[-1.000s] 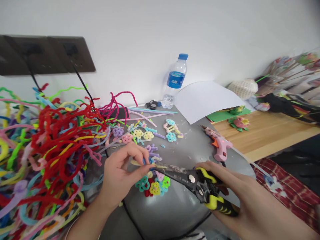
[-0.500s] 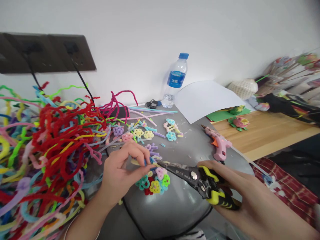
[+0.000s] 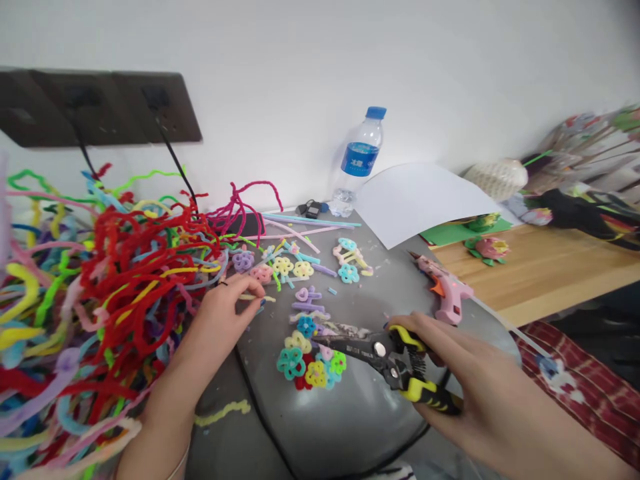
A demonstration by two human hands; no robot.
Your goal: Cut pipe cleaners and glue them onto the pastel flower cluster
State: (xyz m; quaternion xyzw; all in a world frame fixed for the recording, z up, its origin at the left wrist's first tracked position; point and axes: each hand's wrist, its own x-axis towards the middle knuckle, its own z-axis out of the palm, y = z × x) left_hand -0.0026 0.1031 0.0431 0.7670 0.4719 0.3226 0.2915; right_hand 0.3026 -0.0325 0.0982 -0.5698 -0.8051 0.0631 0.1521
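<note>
My left hand (image 3: 227,317) is closed in a pinch at the left of the flower cluster. A short pale yellow pipe cleaner (image 3: 269,299) sticks out from its fingertips. My right hand (image 3: 450,373) wraps round the yellow-and-black handles of wire-stripper pliers (image 3: 367,350). Their jaws are slightly parted, with the tips over the cluster. In that cluster are a blue pipe-cleaner flower (image 3: 307,325), a teal flower (image 3: 291,363), a yellow flower (image 3: 315,374) and a green flower (image 3: 339,363). Purple pipe-cleaner pieces (image 3: 309,297) lie just behind.
A large heap of colourful pipe cleaners (image 3: 135,260) fills the left side. A pink glue gun (image 3: 450,297) lies at the right, before a white paper sheet (image 3: 415,200). A water bottle (image 3: 360,157) stands by the wall. A black cable (image 3: 265,423) crosses the table front.
My left hand has let go of the blue flower and moved left with the pale yellow pipe cleaner. The flower now rests in the cluster. The plier jaws have parted and shifted slightly left.
</note>
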